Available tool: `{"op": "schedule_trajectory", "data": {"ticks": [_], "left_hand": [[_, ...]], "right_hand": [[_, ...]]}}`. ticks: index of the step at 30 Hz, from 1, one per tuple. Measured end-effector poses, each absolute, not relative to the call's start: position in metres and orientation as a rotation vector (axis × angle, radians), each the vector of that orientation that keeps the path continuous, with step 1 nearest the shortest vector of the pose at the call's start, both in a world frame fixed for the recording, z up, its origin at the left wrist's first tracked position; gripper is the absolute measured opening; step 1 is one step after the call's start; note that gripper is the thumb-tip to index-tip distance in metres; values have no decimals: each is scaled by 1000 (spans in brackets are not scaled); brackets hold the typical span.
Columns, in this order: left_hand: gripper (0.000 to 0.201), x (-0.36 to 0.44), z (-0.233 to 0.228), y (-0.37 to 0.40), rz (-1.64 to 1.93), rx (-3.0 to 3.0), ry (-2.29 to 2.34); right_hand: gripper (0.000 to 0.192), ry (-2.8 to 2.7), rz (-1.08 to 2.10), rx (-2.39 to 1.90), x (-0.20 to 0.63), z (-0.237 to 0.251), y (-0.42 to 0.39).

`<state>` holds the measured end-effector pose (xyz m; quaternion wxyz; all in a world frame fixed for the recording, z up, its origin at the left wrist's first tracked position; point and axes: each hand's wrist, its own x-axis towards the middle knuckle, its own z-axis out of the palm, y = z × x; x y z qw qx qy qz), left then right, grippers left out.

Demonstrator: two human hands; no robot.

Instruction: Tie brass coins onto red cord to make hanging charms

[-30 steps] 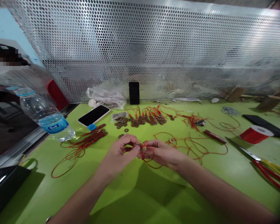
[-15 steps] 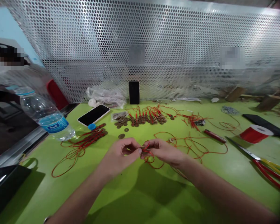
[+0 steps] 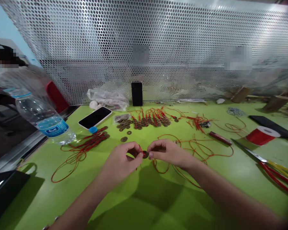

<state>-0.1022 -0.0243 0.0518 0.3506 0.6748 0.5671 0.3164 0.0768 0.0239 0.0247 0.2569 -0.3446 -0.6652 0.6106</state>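
Over the green table, my left hand and my right hand meet fingertip to fingertip around a small round brass coin. A thin red cord runs from the coin, under my right hand, and loops on the table. My left thumb and forefinger pinch the cord end at the coin's left edge; my right fingers pinch the coin's right side. Loose coins lie just beyond my left hand.
A water bottle lies at the left by a bundle of red cords. Two phones, strung coins, a red spool, scissors and a perforated metal screen surround the work area.
The loose red loop by the coin has been drawn tight. Both hands have shifted slightly away from me, still pinched at the coin.
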Motion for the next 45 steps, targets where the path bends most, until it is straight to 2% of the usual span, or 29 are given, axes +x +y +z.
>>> {"op": "schedule_trajectory", "data": {"ticks": [6, 12, 17, 23, 28, 34, 45], "left_hand": [[11, -102, 52, -23, 828, 1746, 1481], [7, -100, 51, -26, 928, 1762, 1421], [21, -99, 45, -29, 1067, 1898, 1438], [26, -99, 41, -30, 1162, 2220, 1501], [12, -98, 40, -31, 1310, 2471, 1356], [20, -99, 40, -27, 1245, 2500, 1297], [22, -98, 42, -24, 1089, 2090, 1314]], "right_hand": [[28, -1736, 1650, -998, 74, 26, 22], [20, -1705, 1667, -924, 74, 24, 24], [12, -1648, 1736, -847, 73, 24, 23], [22, -1644, 1726, -844, 71, 24, 20], [18, -1628, 1754, -818, 68, 21, 16], [13, -1644, 1739, -803, 71, 23, 14], [27, -1210, 2020, -744, 66, 21, 11]]}}
